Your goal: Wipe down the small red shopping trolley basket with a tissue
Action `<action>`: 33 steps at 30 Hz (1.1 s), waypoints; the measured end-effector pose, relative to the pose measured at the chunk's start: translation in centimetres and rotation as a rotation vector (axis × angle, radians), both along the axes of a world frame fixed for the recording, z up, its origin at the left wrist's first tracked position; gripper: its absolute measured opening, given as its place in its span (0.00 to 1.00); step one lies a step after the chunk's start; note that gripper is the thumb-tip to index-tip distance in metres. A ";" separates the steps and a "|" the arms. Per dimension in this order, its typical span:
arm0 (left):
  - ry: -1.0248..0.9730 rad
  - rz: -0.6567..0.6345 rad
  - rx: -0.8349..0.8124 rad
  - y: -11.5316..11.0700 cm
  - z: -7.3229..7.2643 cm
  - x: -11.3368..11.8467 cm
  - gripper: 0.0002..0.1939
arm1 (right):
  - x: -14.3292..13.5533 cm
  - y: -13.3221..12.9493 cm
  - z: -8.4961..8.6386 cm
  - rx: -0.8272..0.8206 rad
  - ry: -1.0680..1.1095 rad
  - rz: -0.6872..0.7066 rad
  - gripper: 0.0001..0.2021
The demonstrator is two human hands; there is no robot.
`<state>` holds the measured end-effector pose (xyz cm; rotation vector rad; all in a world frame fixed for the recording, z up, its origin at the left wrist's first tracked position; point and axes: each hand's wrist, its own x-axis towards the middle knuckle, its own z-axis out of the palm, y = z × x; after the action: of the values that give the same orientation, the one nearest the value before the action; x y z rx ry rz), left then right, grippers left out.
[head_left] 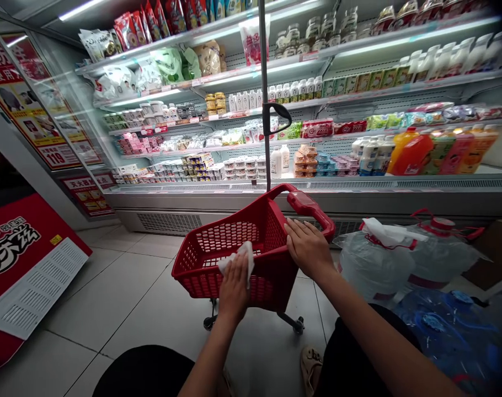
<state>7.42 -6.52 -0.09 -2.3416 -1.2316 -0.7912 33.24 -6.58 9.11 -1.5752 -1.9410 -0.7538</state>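
A small red plastic shopping cart (284,278) stands on the floor in front of me, its perforated basket side facing me. My left hand (234,284) presses a white wipe (246,251) against the near top rim of the basket. Part of the wipe sticks out above and beside the fingers. Over the rear rim, just below the red push handle (306,205), lies my right hand (309,246), its fingers bent over the edge. The undersides of both hands are hidden. Dark wheels (298,325) show under the cart.
Behind the cart runs a refrigerated display case (234,207) with stocked shelves and a vertical door frame with a black handle (278,118). Bagged water jugs (370,259) and blue bottles (445,325) stand right. A red freezer (31,248) is left.
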 end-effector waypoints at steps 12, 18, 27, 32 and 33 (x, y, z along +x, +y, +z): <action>-0.101 -0.171 -0.035 -0.8 2.8 8.8 0.38 | -0.9 0.3 -0.1 -0.011 0.022 0.034 0.23; 0.068 -0.158 -0.005 -1.3 2.0 3.5 0.39 | 1.5 -0.1 -0.3 0.012 0.003 0.042 0.23; 0.035 -0.033 0.029 -2.4 -0.1 1.8 0.38 | 1.7 0.3 -0.9 -0.005 0.015 -0.077 0.23; 0.034 -0.025 0.014 -1.7 0.2 3.1 0.39 | -2.4 0.8 -2.4 -0.019 -0.001 0.038 0.24; 0.049 -0.033 0.013 -1.4 0.3 3.1 0.39 | -2.8 1.1 -2.7 -0.023 0.012 0.056 0.24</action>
<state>10.52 -7.89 0.22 -2.3623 -1.1673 -0.7451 30.48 -5.50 6.45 -1.5292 -1.9832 -0.6996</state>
